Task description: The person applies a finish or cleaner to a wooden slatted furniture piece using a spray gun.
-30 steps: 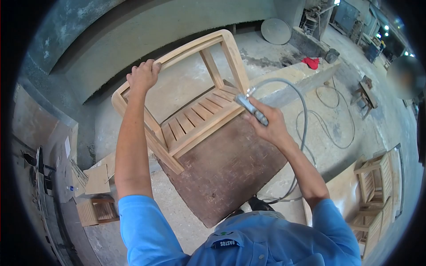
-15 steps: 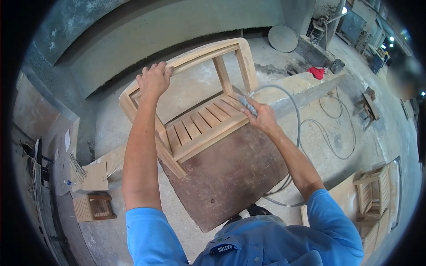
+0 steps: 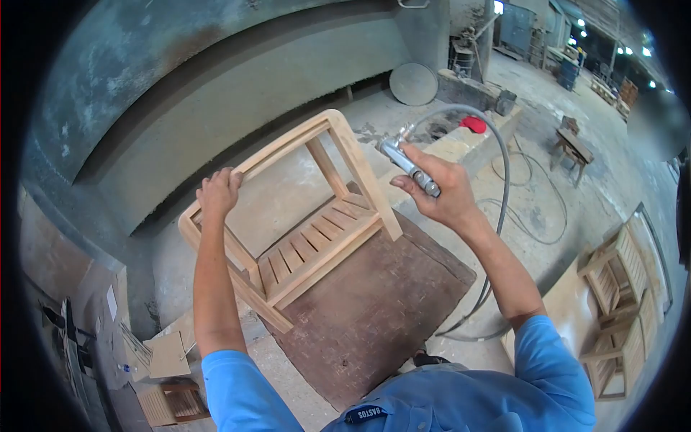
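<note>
A pale wooden slatted chair frame (image 3: 363, 173) stands on a brown, worn square board (image 3: 374, 309) in front of me. My left hand (image 3: 218, 193) is closed over its top rail, near the left corner. In my right hand (image 3: 446, 189) is a metal spray gun (image 3: 410, 167), with the fingers wrapped round its body. The gun is raised to the right of the frame, apart from the wood. From its far end a grey hose (image 3: 506, 173) arcs over and down to the floor. Part of the gun's grip is hidden by my palm.
Behind the frame stands a curved grey wall. A low ledge (image 3: 482, 147) carries a red cloth (image 3: 473, 124), and a round disc (image 3: 414, 84) leans farther back. A small stool (image 3: 574, 150) and hose coils lie right. Slatted chairs (image 3: 612, 277) stand lower right; cardboard (image 3: 170, 354) lies lower left.
My right hand has lifted the spray gun away from the slats, up and to the right of the frame. My left hand stays on the top rail. The camera view has shifted.
</note>
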{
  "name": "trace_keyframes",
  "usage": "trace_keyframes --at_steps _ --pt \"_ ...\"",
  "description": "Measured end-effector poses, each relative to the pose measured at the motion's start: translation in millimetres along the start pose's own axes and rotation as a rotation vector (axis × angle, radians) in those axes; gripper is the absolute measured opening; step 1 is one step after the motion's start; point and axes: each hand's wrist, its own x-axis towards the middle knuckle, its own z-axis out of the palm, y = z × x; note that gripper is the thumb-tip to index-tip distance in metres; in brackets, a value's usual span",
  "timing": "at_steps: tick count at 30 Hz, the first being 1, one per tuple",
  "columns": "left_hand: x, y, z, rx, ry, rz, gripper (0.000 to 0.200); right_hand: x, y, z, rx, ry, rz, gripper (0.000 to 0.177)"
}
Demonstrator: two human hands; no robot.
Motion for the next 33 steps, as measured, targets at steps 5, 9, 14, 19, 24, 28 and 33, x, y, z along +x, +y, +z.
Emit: trace_keyframes --at_steps 5,9,14,19,24,28,33 --pt "5 -11 9 0.035 -0.02 0.021 0.046 -51 11 -31 -0.026 -0.115 0.025 0.051" --pt "8 -14 10 0.05 -0.053 0.015 0.048 -144 14 -57 -0.064 -0.298 0.283 0.048" --pt "20 -27 20 0.041 -0.112 0.009 0.052 -233 -8 -78 -0.09 -0.484 0.707 0.043" --pt "22 -26 -10 0.007 -0.269 0.096 0.059 -260 -24 -65 0.047 -0.439 0.792 0.044" --pt "-1 -9 -33 0.059 -0.175 0.321 0.059 -242 -51 -47 0.34 -0.505 0.857 0.045" --pt "-51 22 -53 0.008 -0.117 0.398 0.06 -237 -71 -20 0.591 -0.623 0.781 0.047" --pt "-127 65 -70 -0.044 -0.145 0.384 0.064 -209 -83 7 0.849 -0.785 0.832 0.043"
